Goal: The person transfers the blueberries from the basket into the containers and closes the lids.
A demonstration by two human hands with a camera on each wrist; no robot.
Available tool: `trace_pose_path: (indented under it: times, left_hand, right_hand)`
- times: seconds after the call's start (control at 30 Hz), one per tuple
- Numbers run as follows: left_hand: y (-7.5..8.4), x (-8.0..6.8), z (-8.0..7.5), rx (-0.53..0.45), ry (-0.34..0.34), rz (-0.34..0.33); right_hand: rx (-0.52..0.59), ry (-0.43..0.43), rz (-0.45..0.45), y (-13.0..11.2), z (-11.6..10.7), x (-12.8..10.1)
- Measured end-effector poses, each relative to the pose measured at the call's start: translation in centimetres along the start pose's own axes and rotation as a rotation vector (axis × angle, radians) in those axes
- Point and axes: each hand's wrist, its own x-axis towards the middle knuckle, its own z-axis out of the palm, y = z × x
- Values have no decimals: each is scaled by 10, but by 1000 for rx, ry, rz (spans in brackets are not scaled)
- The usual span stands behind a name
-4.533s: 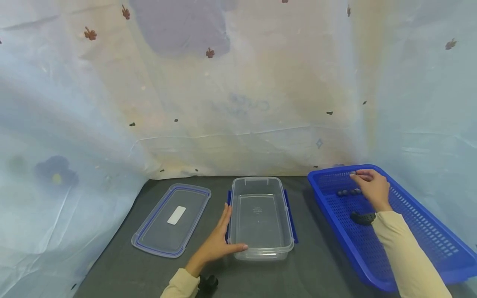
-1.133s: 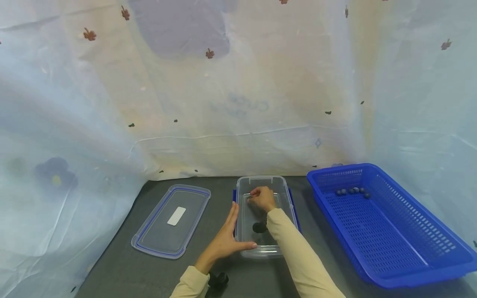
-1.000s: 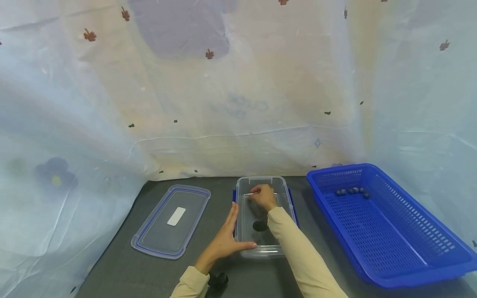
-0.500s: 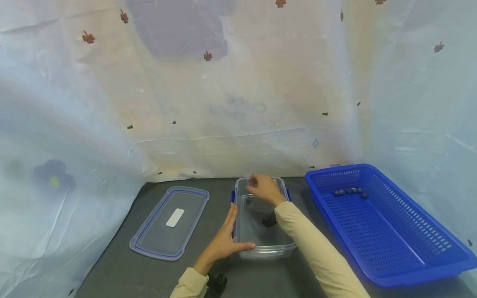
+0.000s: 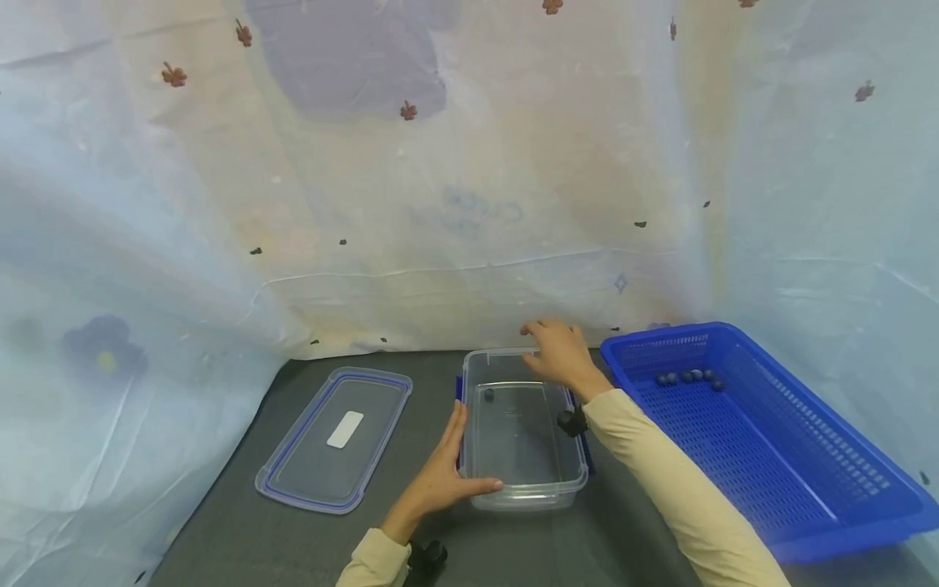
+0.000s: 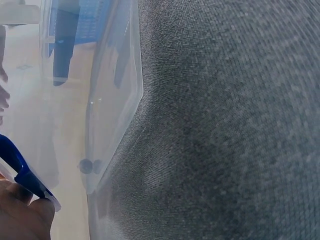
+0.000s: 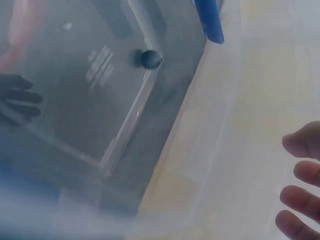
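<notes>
Fingers of the left hand brace the clear container, steadying it; right hand hovers open, empty, above its far rim.

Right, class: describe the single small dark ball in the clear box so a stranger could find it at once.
Start at the clear plastic box in the middle of the dark grey table, between the flat lid and the blue mesh basket. The small dark round ball lies in its far left corner. It lies alone, unlike the row of similar balls in the basket.
</notes>
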Motion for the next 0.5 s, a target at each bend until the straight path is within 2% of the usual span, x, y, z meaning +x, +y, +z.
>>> trace_pose_path:
  times: [0.23, 0.5]
  left_hand:
    - [2, 0, 0, 6, 15, 1]
    - [0, 0, 1, 3, 12, 2]
  right_hand:
    - [-31, 68, 7, 24, -19, -17]
    - [59, 146, 55, 55, -47, -37]
